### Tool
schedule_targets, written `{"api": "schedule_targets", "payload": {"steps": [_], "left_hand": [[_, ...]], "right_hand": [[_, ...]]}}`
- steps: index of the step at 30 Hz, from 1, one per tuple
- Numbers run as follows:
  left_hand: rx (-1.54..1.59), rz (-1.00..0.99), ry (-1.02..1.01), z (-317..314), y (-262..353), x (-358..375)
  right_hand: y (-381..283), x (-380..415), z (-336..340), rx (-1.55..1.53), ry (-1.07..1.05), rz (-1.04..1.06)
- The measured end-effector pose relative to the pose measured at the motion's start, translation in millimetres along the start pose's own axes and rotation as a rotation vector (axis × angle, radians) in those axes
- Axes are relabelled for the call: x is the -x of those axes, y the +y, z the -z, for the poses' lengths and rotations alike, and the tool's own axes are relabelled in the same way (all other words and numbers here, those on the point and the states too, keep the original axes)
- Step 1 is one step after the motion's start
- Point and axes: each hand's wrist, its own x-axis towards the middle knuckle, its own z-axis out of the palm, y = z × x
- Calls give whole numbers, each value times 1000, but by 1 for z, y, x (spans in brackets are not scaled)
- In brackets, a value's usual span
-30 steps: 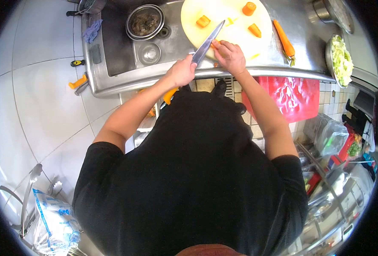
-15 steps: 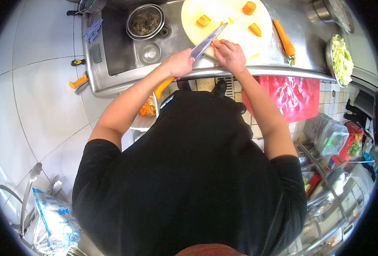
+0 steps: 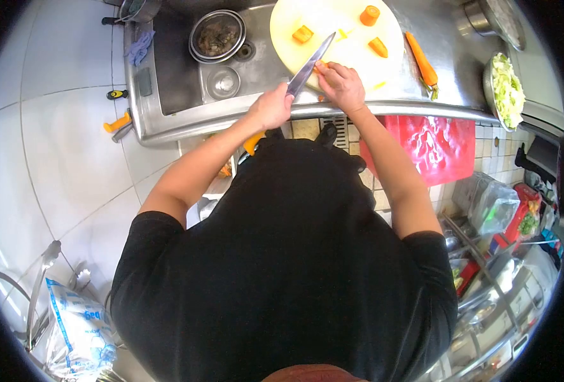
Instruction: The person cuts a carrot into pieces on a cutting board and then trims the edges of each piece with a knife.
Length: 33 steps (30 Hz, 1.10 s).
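My left hand (image 3: 273,107) is closed round a knife (image 3: 311,65), its yellow handle extending back toward my body. The blade slants up and right over a round, pale cutting board (image 3: 287,48). Beside the blade, my right hand (image 3: 342,87) pinches a carrot piece (image 3: 320,66), mostly covered by the fingers. Farther up the board lie a carrot chunk (image 3: 303,34), a round carrot stub (image 3: 369,15) and another carrot chunk (image 3: 378,47). Small orange slivers are scattered near the blade and by my right wrist. A whole carrot (image 3: 422,62) rests on the steel counter right of the board.
On the left, a sink (image 3: 179,73) holds a metal bowl (image 3: 243,39) of dark scraps and a small clear bowl (image 3: 222,82). A bowl of shredded cabbage (image 3: 508,92) stands far right. A red sheet (image 3: 444,149) shows below the counter edge, above crowded shelving (image 3: 485,274).
My left hand has shifted slightly right, and the knife blade now stands at a steeper angle. Its tip has moved a little left. My right hand stays nearly in place on the carrot piece.
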Motion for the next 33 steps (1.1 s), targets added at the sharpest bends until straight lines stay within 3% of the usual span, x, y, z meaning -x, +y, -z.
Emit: {"api": "schedule_targets", "payload": {"steps": [4, 7, 10, 13, 17, 25, 33], "left_hand": [[48, 173, -279, 60, 41, 10], [-19, -43, 42, 3, -2, 1], [-20, 26, -83, 21, 9, -2], [-117, -58, -142, 56, 16, -5], [109, 36, -248, 67, 17, -2], [478, 113, -235, 35, -8, 10], [451, 120, -262, 41, -14, 18]], "right_hand": [[2, 3, -5, 13, 16, 1], [4, 2, -6, 0, 48, 25], [3, 3, -4, 12, 45, 14], [1, 2, -5, 30, 42, 12], [-3, 0, 1, 14, 42, -13], [-4, -2, 1, -1, 14, -21], [-6, -3, 3, 36, -43, -16]]}}
